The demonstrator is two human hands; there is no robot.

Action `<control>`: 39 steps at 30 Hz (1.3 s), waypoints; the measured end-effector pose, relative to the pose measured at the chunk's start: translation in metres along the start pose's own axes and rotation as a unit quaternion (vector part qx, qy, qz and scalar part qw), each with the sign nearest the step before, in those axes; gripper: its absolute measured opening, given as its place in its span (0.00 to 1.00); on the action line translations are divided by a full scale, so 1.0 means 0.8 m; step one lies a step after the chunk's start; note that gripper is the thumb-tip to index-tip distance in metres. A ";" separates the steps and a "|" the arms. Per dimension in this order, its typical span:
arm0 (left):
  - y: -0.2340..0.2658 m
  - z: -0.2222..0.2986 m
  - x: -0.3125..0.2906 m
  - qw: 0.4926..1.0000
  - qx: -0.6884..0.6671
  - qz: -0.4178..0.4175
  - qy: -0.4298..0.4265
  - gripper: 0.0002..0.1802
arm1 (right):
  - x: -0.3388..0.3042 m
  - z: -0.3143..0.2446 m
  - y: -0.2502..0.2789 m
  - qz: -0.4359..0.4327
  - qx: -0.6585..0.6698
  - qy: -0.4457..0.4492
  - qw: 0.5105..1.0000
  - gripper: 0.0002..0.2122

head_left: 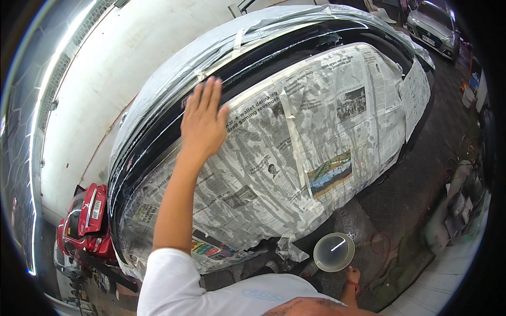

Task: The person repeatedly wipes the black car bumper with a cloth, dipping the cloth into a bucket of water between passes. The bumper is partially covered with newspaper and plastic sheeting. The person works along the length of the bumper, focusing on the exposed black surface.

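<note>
Wipe-down likely: left hand (204,124), fingers outstretched, at far black strip (279,56); right hand (353,275) by basin (319,254), grip unclear; next needs even pressure.

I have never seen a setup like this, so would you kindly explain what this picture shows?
No machine here: a person works bare-handed, and this single picture comes from a wide fisheye camera on their head, so straight edges bend. The left hand is held flat, fingers over a glossy black strip. Beside that, newspaper covers much of a large curved body, probably a car, with a grey cover beyond. The right hand is by the rim of a round basin; whether it grips it is unclear. The left palm is hidden, but nothing shows in it.
</note>
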State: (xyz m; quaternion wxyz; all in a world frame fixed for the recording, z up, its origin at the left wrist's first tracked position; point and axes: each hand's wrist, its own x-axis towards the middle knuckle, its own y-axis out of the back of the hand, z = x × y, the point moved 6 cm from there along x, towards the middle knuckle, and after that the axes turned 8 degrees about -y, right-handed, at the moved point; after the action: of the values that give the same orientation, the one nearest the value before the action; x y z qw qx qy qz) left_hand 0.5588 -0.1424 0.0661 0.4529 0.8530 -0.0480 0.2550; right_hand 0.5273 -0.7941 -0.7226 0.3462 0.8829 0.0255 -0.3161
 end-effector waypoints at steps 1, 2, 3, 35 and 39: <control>-0.002 -0.009 -0.017 1.000 0.024 0.004 0.017 0.37 | -0.003 0.003 0.001 0.008 0.029 -0.021 0.999 0.20; -0.004 -0.013 -0.023 0.998 0.046 0.009 0.031 0.37 | -0.002 -0.001 -0.001 0.012 0.001 -0.023 1.000 0.20; -0.004 0.010 0.008 0.999 0.029 0.032 0.014 0.37 | -0.020 -0.017 0.018 0.016 -0.033 -0.030 0.999 0.20; 0.048 -0.140 -0.197 0.983 0.019 0.013 0.183 0.33 | 0.012 -0.060 -0.046 -0.040 0.001 0.118 0.992 0.17; 0.022 -0.114 -0.144 0.986 0.038 0.045 0.157 0.34 | 0.007 -0.099 0.005 -0.053 -0.032 0.115 0.991 0.19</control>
State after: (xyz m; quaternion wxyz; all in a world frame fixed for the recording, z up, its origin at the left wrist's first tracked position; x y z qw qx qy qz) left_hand 0.4178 -0.0977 0.0659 0.4102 0.8159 -0.0055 0.4074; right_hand 0.5755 -0.7487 -0.6789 0.3518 0.8994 0.1217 -0.2293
